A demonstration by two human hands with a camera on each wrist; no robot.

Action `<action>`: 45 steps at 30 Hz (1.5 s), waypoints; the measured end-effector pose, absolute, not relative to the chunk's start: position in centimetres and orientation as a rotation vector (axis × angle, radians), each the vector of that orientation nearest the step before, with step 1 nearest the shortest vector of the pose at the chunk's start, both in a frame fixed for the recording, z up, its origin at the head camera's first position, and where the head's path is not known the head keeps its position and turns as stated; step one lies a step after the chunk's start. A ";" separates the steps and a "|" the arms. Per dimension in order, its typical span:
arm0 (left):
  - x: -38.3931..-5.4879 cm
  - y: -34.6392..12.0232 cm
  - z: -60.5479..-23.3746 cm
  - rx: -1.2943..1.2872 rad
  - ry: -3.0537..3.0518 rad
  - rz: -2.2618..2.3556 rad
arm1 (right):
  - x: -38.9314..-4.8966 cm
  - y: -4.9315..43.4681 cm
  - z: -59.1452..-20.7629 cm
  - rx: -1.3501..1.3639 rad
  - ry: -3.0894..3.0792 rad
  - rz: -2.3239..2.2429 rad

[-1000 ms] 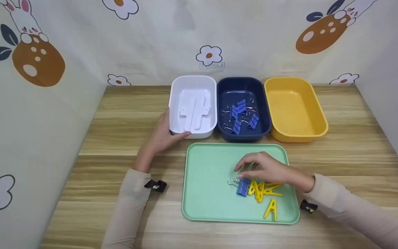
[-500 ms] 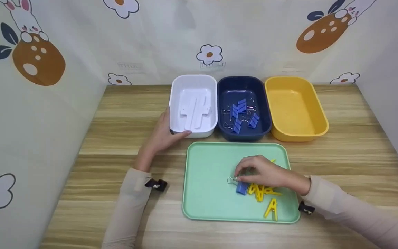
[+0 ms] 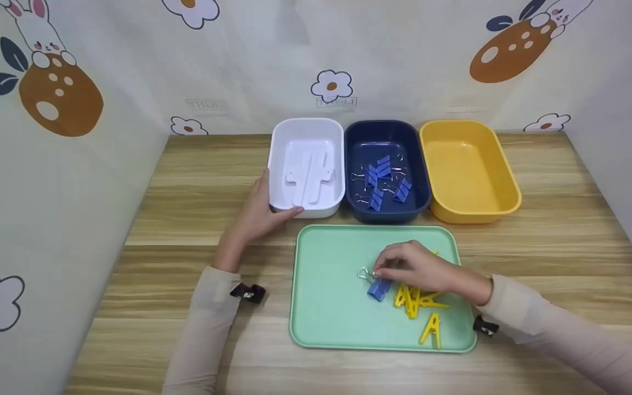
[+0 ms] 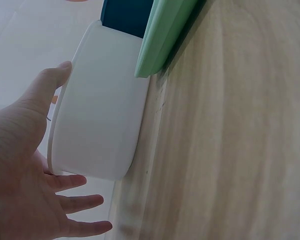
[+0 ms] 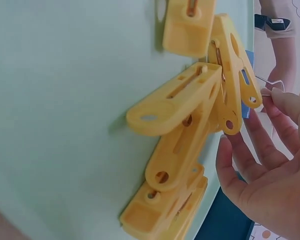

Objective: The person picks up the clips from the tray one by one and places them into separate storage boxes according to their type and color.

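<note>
One blue binder clip [image 3: 379, 289]: it is tilting a little right of the middle of the green tray [image 3: 327, 307]; whether it is already leaving the surface, I cannot tell.
Right hand [image 3: 420, 267]: thumb and index finger are pinching the clip at one of its wire handles [image 3: 365, 272]; the other handle is sticking out to the left.
Pinch on the wire: one second ago these fingers were hovering apart above the clip; now they are gripping, and the clip is turning and shifting slightly to the left.
Clip and hand together: in my judgement the picking up is well begun, though the hold is depending on thin wire, not on the blue body.
Left hand [image 3: 258, 214]: its fingers are extending along the outer left side of the white box [image 3: 327, 210], and the thumb is touching the near rim; it is staying where it was.
Yellow pegs [image 3: 412, 304]: they are lying loosely just right of the clip, partly hidden by the right hand.
Navy box [image 3: 387, 217]: it is standing between the white box and the yellow box [image 3: 469, 217], and four blue clips [image 3: 376, 198] are lying inside.
</note>
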State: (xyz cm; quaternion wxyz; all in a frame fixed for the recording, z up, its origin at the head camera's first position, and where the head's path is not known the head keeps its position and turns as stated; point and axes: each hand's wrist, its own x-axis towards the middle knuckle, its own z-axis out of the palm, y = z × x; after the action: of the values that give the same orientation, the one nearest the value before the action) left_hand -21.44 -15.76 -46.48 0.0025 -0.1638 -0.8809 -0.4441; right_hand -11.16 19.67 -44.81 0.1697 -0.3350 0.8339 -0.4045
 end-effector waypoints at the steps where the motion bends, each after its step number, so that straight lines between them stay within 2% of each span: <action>1: -21.4 -15.8 -46.5 -0.514 -2.763 -1.393 | -11.2 19.7 -44.7 -0.954 2.374 -1.145; 45: -21.6 -15.8 -46.6 -0.535 -2.760 -1.406 | -14.2 21.4 -39.4 -0.918 2.504 -1.124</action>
State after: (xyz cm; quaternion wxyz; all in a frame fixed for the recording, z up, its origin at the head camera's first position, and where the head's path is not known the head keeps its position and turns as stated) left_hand -21.58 -15.83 -46.61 -0.0006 -0.1703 -0.8781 -0.4472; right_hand -14.16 21.40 -39.35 0.1235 -0.3146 0.8586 -0.3854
